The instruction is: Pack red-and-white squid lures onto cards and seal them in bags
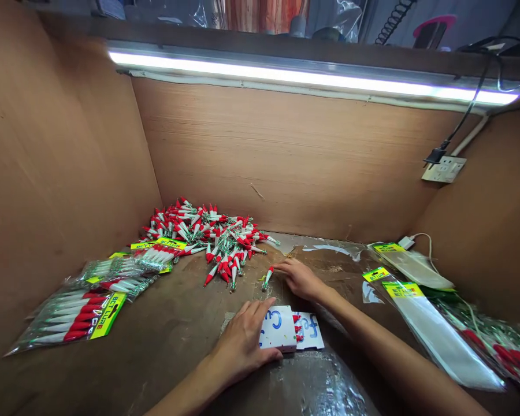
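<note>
My left hand (pixel 245 332) is wrapped round the left end of a white box (pixel 278 329) with blue handwriting, thumb at the front and fingers at the back. From the box's right end sticks out a white flap (pixel 311 331) with blue letters, and the red tips of several lures show beside it. My right hand (pixel 301 278) is behind the box, its fingertips closed on the red end of a red-and-white squid jig (pixel 267 278) whose green hook crown points toward me. Left of that hand lies a large pile of loose squid jigs (pixel 225 237).
Filled lure packets (pixel 75 315) with yellow-green labels lie at the left. On the right are clear empty bags (pixel 437 329) and more bagged lures (pixel 507 352). Wooden walls (pixel 286 156) enclose the bench; a tube lamp (pixel 307 78) and a plugged-in cord (pixel 437 155) are above.
</note>
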A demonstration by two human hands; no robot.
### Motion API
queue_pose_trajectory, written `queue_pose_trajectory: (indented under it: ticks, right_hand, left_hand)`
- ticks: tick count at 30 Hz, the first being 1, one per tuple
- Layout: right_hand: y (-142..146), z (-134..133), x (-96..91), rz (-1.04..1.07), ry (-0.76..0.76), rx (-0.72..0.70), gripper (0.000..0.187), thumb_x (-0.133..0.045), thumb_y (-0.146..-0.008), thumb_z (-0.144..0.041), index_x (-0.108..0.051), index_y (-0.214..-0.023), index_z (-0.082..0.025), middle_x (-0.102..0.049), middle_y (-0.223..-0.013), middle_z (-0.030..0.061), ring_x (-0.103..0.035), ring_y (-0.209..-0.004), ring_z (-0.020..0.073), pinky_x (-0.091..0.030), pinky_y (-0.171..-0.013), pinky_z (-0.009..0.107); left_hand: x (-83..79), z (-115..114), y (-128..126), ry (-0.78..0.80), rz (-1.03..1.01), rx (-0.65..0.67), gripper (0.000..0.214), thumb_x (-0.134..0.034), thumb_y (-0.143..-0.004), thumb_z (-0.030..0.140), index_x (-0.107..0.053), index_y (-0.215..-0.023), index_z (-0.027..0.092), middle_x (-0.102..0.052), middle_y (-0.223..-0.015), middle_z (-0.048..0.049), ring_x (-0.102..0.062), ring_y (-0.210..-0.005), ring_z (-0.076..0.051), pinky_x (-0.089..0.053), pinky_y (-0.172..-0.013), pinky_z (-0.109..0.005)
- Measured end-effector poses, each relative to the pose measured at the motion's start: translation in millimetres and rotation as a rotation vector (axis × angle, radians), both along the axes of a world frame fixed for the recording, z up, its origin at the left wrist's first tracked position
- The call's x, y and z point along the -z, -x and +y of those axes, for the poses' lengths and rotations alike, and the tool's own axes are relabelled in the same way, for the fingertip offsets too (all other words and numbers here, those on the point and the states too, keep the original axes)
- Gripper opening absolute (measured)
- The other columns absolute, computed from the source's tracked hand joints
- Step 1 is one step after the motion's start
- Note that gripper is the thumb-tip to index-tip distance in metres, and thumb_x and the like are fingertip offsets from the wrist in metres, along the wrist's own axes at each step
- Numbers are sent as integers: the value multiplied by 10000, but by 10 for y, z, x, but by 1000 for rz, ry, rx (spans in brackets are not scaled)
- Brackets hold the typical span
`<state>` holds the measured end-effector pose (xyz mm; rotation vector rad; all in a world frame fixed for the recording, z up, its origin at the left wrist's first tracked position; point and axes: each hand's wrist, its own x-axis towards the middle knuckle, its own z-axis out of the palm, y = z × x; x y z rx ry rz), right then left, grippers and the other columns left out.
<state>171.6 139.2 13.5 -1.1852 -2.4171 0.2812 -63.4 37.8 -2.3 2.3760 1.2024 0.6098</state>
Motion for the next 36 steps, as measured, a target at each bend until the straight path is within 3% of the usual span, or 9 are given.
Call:
queue_pose_trajectory:
  ticks: [3,6,10,13,15,17,20,24,36]
  right_hand:
    - [188,233,74,14,10,-76,316,-491,-948,-179,-636,-1226,-215,-588,-1281,111,-506,-1175,239,-382,-1019,387]
    - [193,307,81,82,47,-83,196,-526,-956,-282,-682,-1033,-191,-627,-1144,106,-521,-1100,237,-380,-1003,398]
    - [-58,147,46,175,140,-51,386,-376,-1015,-442,-625,-1067,-151,-656,-955,81,-577,-839,176,-470,-775,304]
    - [-313,-100,22,370,419,-50,502,-364,-990,-565,-616,-1084,-141,-658,-868,51,-536,-641,119,-434,-610,237]
    - [-460,-271,11,555,627,-36,498,-524,-908,-598,-637,-1074,-143,-656,-855,40,-525,-628,109,-419,-606,232]
    - [-575,-420,-2,658,694,1,475,-651,-832,-560,-664,-1061,-144,-668,-868,39,-548,-672,124,-430,-643,244]
    - [-710,-590,-38,627,603,96,403,-681,-814,-477,-699,-1045,-147,-706,-951,61,-608,-806,184,-466,-735,288]
    - [-861,-755,-102,343,413,192,264,-648,-836,-382,-746,-983,-186,-738,-926,50,-640,-850,223,-470,-744,300]
    - [-755,-800,-90,-8,280,-36,245,-528,-951,-312,-740,-1048,-236,-745,-988,42,-660,-889,194,-452,-787,269]
  left_hand:
    - [13,-4,8,0,-13,6,992,-869,-587,442,-397,-1447,295,-560,-1332,-88,-505,-1193,-318,-423,-1012,-450]
    - [31,-7,17,5,-9,-2,1015,-875,-575,446,-389,-1455,307,-562,-1330,-87,-509,-1188,-327,-421,-1013,-464]
    - [45,-4,23,10,-21,-1,1023,-880,-566,439,-388,-1455,319,-565,-1324,-79,-513,-1178,-324,-437,-995,-457]
    - [44,3,26,10,-28,6,1007,-872,-584,431,-382,-1457,318,-558,-1336,-77,-508,-1181,-320,-438,-991,-455]
    - [37,8,27,10,-25,14,1001,-869,-592,417,-378,-1458,310,-562,-1333,-76,-509,-1177,-314,-435,-991,-453]
    - [24,12,24,10,-23,19,987,-866,-595,403,-385,-1453,310,-560,-1340,-75,-503,-1186,-314,-426,-1000,-455]
    - [-1,14,13,14,-22,18,952,-846,-617,401,-390,-1448,322,-555,-1351,-74,-494,-1201,-321,-417,-1006,-463]
    - [2,24,0,-3,-11,19,940,-839,-629,409,-389,-1449,317,-560,-1345,-75,-506,-1182,-318,-427,-990,-455]
    - [76,110,37,-96,-24,47,938,-849,-647,373,-364,-1448,319,-555,-1339,-74,-522,-1167,-310,-451,-970,-453]
